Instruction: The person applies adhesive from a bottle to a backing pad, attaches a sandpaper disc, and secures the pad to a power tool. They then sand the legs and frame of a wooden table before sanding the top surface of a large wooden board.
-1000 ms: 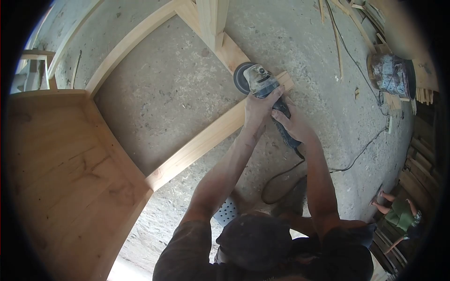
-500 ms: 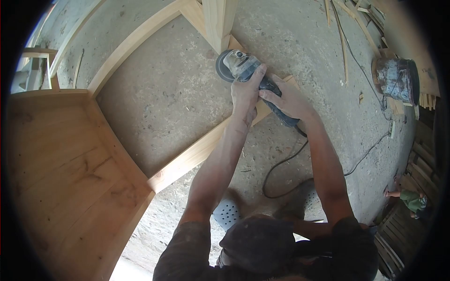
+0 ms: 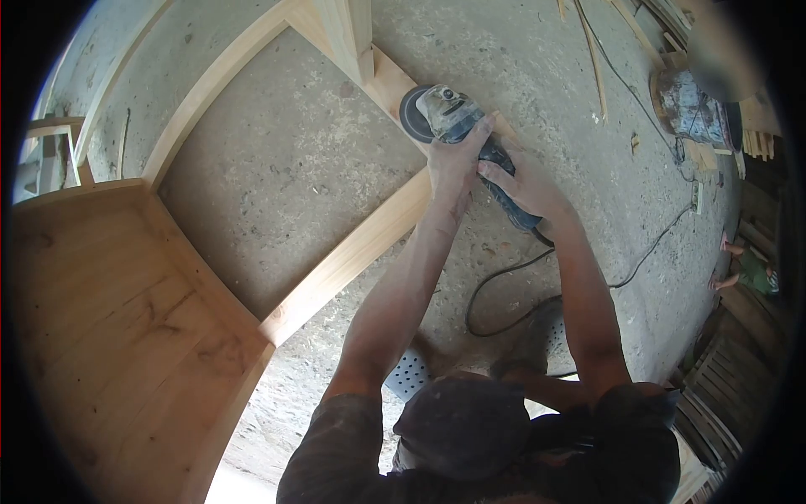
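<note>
Our left hand (image 3: 456, 164) and right hand (image 3: 520, 186) wrap the angle grinder (image 3: 449, 109) and hide most of its handle. We cannot make out where its disc meets the wooden rail (image 3: 353, 252). The upright post (image 3: 351, 29) is cut off by the top edge. The power cord (image 3: 504, 281) passes out of sight behind our right forearm, and its far end is too small to follow. A smudge blurs the top of the drum (image 3: 690, 107). Another person (image 3: 750, 270) at the right is sliced by the dark rim, with only legs and green clothing showing. The wooden panel (image 3: 109, 328) is lost in that rim at left.
</note>
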The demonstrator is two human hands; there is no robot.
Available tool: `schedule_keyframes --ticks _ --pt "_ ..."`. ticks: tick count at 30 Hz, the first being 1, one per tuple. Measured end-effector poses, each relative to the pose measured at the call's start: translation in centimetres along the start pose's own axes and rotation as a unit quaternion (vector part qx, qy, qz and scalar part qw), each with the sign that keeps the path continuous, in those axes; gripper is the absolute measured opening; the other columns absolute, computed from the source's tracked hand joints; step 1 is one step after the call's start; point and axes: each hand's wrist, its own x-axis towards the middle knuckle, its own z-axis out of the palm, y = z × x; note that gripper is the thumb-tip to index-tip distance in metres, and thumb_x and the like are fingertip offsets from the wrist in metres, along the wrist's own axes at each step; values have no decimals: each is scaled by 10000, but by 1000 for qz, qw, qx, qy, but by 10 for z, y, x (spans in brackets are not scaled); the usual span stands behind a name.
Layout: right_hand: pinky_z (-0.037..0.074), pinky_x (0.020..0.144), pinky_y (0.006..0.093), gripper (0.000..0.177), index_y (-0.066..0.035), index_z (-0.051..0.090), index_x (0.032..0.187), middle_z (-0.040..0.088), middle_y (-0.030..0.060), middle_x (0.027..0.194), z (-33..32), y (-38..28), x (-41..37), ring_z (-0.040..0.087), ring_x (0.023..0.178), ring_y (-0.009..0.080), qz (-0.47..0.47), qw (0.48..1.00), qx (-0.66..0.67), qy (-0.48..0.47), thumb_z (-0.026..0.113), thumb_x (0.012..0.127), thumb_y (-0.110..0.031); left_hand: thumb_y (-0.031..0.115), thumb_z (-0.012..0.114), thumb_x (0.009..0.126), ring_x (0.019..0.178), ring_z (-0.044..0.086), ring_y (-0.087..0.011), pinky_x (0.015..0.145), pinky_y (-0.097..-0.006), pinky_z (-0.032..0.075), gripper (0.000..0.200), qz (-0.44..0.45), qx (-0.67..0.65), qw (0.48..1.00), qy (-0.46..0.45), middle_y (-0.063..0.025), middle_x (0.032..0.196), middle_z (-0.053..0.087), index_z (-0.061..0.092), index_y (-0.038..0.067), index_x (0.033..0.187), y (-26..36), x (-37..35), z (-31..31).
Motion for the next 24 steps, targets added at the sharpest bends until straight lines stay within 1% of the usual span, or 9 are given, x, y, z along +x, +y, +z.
schedule_keyframes --ticks 4,6,8,10,13,16,18,21,24 --pt "491 1042 465 921 81 465 1480 637 297 1340 -1 4 -40 615 1260 440 11 993 111 -46 591 949 -662 355 850 841 905 700 -172 823 -337 545 439 -13 25 1000 -11 -89 1026 755 736 12 1090 -17 -29 5" --pt "489 1035 473 824 50 509 1450 641 297 1330 12 20 -54 623 1237 452 30 999 41 -8 614 961 -606 352 852 841 934 703 -176 838 -340 549 459 -10 16 1000 -17 -97 1040 753 721 10 1117 -31 -39 5" --pt "488 1030 476 777 42 537 1421 648 298 1309 16 27 -72 629 1222 453 31 997 71 -15 624 966 -581 396 862 837 942 685 -163 838 -332 543 511 -25 73 997 -22 -83 1050 735 721 16 1149 -40 -51 5" --pt "487 1026 478 730 35 566 1392 655 298 1288 20 23 -91 635 1208 454 32 995 97 -19 634 971 -557 356 859 840 998 716 -184 878 -345 560 495 -25 85 996 -33 -101 1060 756 702 10 1157 -47 -63 4" --pt "489 1019 465 672 43 608 1333 664 292 1256 31 15 -113 647 1189 437 26 992 117 44 647 975 -524 407 863 840 954 696 -172 839 -342 554 534 -36 117 989 -88 -89 1070 736 715 6 1161 -56 -70 -1" --pt "504 1000 452 620 36 616 1321 683 274 1215 48 26 -115 664 1166 425 26 978 182 95 664 977 -478 397 876 830 955 694 -174 837 -333 554 541 -28 97 989 -111 -88 1073 733 708 6 1164 -61 -69 -6" --pt "518 973 454 628 18 573 1370 695 262 1196 41 11 -99 678 1137 425 13 983 183 26 659 979 -466 383 877 833 941 692 -174 830 -333 555 531 -29 72 992 -102 -84 1067 730 704 8 1168 -47 -66 -13" --pt "528 947 472 651 5 532 1405 706 266 1176 35 -15 -68 684 1123 439 -43 980 189 46 649 978 -472 357 872 850 925 679 -164 815 -332 557 511 -23 30 997 -74 -66 1059 709 686 17 1183 -35 -39 -29" --pt "531 936 483 665 -15 518 1420 707 276 1176 17 -35 -39 676 1133 449 -4 991 135 3 649 969 -486 353 859 870 946 669 -155 820 -328 553 496 -22 -11 997 -69 -58 1065 692 675 22 1189 -18 -13 -32"
